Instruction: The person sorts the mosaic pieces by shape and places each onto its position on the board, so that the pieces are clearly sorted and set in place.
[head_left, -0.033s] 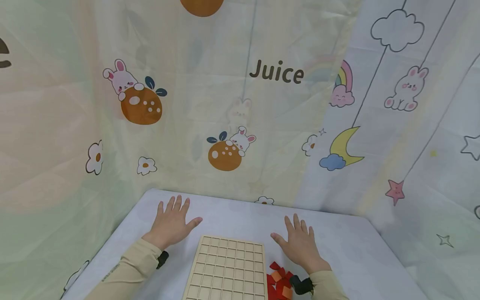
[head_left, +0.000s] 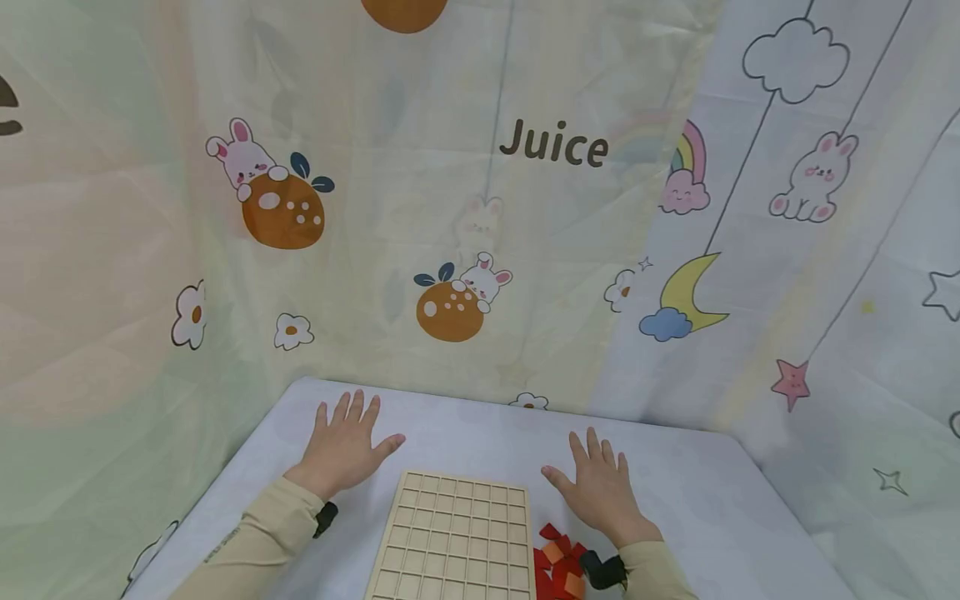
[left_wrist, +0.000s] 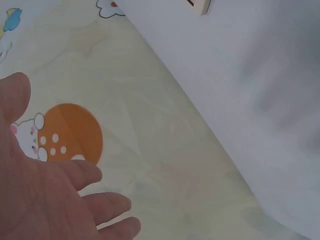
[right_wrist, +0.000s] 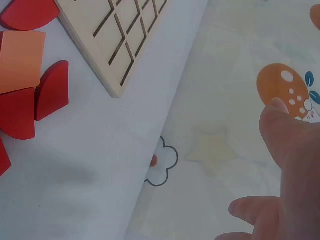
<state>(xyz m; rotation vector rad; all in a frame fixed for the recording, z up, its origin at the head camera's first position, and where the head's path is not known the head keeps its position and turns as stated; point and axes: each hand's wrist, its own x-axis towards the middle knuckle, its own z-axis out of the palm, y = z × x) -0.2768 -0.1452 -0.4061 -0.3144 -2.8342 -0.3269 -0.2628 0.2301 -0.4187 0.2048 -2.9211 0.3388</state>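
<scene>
A light wooden grid board [head_left: 465,537] with rows of square recesses lies on the table, cut off by the lower edge of the head view. Left of its far corner my left hand [head_left: 344,446] is held out, fingers straight and thumb spread, with nothing in it. To the right of the board my right hand [head_left: 600,487] is likewise spread and holds nothing. Beside the board's right edge, nearest the right wrist, sits a small heap of red blocks [right_wrist: 54,90], some with a curved side, and orange square blocks [right_wrist: 21,61]. No recess in view has a block in it.
The white tabletop [head_left: 720,517] ends in a far edge just beyond both hands. Behind it hangs a printed curtain [head_left: 360,250] with rabbits, oranges and the word Juice. Black wrist cameras are strapped at both sleeves, the right one [head_left: 603,571] close beside the heap.
</scene>
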